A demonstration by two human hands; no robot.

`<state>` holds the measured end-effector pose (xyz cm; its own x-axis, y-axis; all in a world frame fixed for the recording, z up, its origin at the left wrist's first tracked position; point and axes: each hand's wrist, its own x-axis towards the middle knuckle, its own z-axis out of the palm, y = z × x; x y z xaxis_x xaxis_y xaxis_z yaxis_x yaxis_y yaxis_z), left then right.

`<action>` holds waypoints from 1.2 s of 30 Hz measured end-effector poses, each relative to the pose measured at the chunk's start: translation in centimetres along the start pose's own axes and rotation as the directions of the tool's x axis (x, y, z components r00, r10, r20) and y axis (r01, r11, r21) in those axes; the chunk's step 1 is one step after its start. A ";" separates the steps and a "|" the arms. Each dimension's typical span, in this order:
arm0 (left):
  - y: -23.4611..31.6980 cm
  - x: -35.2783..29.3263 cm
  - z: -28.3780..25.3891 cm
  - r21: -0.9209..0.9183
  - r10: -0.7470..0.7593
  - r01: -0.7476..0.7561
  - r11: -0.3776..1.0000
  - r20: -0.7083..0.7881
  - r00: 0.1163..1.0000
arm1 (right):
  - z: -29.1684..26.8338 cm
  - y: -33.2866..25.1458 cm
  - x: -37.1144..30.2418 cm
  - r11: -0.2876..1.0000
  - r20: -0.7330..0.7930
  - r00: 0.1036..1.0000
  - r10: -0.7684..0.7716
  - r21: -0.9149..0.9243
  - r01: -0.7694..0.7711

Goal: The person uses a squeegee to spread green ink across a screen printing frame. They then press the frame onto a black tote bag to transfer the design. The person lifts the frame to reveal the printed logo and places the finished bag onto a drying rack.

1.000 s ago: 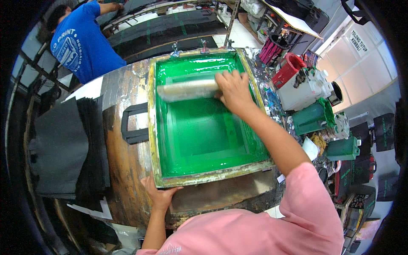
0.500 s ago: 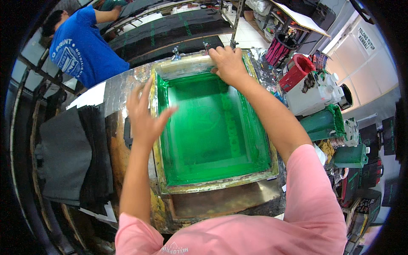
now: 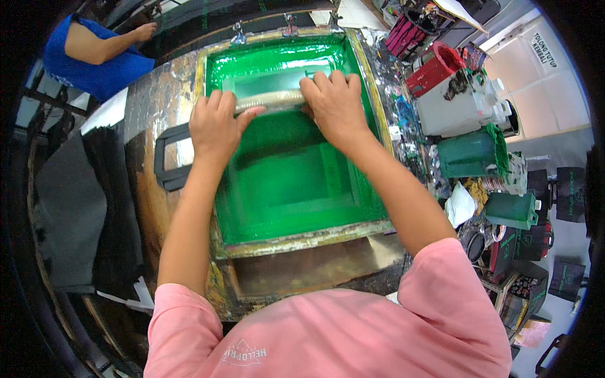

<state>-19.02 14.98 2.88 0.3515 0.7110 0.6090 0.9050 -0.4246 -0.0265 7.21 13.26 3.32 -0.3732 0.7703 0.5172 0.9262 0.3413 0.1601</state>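
A wood-rimmed printing screen lies on the worktable, its mesh coated in wet green ink. Both my hands grip a squeegee that spans the far part of the mesh. My left hand closes on its left end, the thumb along the near side. On its right end, my right hand has its fingers curled over the top. The squeegee's lower edge is hidden from me. From under the screen's left side sticks out a black handle, perhaps of a bag.
Metal clamps hold the screen's far edge. A stack of black sheets is at the left. On the right crowd a red tub, a white jerrycan and a green container. Beyond the table's far left, a person in blue reaches out an arm.
My left hand, open in the air before, now grips the squeegee. My right hand has come from the screen's far edge onto the squeegee. The black handle has come into sight.
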 end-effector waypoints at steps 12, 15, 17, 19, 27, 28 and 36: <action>9.3 -13.1 -13.6 -0.126 0.017 -0.011 0.992 0.046 0.999 | -13.7 -7.0 -14.5 0.995 0.188 0.982 0.016 0.091 -0.034; 9.0 -14.1 -13.9 -0.223 -0.124 0.170 0.960 0.204 0.971 | -14.1 -6.9 -14.8 0.992 0.217 0.976 0.018 0.118 -0.044; 8.2 -15.9 -14.0 -0.288 -0.159 0.176 0.941 0.082 0.984 | -14.1 -6.9 -14.9 0.990 0.209 0.978 0.015 0.133 -0.044; 7.5 -19.2 -14.9 -0.304 -0.228 0.207 0.930 -0.035 0.973 | -14.2 -7.1 -15.6 0.989 0.211 0.977 0.015 0.138 -0.046; 4.6 -25.4 -14.6 -0.092 -0.484 0.506 0.858 0.187 0.855 | -16.5 -7.9 -16.4 0.956 0.168 0.982 0.083 0.266 -0.127; 4.8 -24.5 -14.9 -0.141 -0.452 0.462 0.876 0.096 0.887 | -17.4 -7.5 -15.3 0.960 0.100 0.993 0.068 0.265 -0.093; 4.1 -11.9 -18.3 -0.786 -0.658 0.336 0.518 -0.115 0.744 | -25.2 -1.3 0.8 0.991 -0.327 0.945 0.027 0.135 0.019</action>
<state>-23.93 -5.49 10.03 -0.3614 0.7438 0.5623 0.3987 -0.4218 0.8143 7.00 -0.13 24.71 -0.3102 0.5604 0.7680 0.9035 0.4251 0.0547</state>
